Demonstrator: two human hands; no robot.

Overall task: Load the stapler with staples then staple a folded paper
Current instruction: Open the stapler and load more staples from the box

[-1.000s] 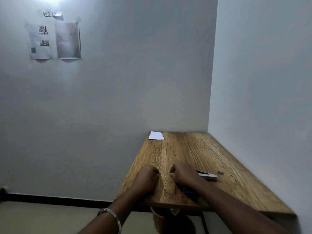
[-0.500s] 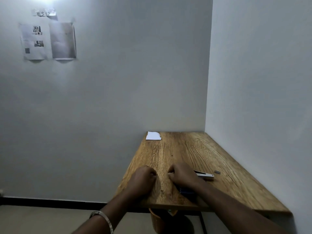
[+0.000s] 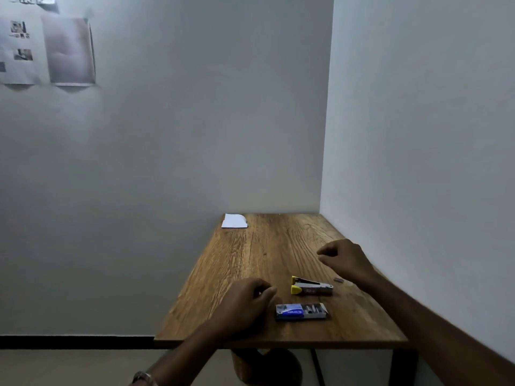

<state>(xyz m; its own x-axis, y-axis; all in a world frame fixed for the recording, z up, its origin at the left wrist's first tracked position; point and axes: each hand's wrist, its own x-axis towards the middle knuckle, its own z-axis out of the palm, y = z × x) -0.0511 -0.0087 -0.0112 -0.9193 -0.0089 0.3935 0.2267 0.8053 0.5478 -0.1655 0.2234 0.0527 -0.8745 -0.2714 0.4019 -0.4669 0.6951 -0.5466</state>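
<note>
**On the wooden surface: stapler and staple box lie free, both hands empty**

On the wooden surface point(image 3: 250, 254), set into the corner where two pale walls meet, the stapler point(image 3: 310, 286) lies on its side near the front right, yellow end pointing left, metal body running right. Just in front of it, closer to the near edge, sits the staple box point(image 3: 301, 311), blue sleeve slid left so the grey tray and its staples show at the right end. A small loose strip of staples point(image 3: 339, 280) lies just right of the stapler, close to the right forearm.

The left hand point(image 3: 245, 305) rests near the front edge, fingers curled loosely inward, its grip closed on nothing, just left of the staple box and apart from it. The right hand point(image 3: 344, 259) is raised above the surface behind the stapler, fingers bent and slightly apart, holding nothing, close to the right wall.

The folded paper point(image 3: 234, 220) lies at the far left corner, against the back wall and near the left edge, well apart from everything else. Between it and the stapler the middle of the surface is bare wood. The right and far edges meet the walls; the left and front edges are open to the room. A wristwatch point(image 3: 142, 376) shows on the left wrist at the bottom of the view.
</note>
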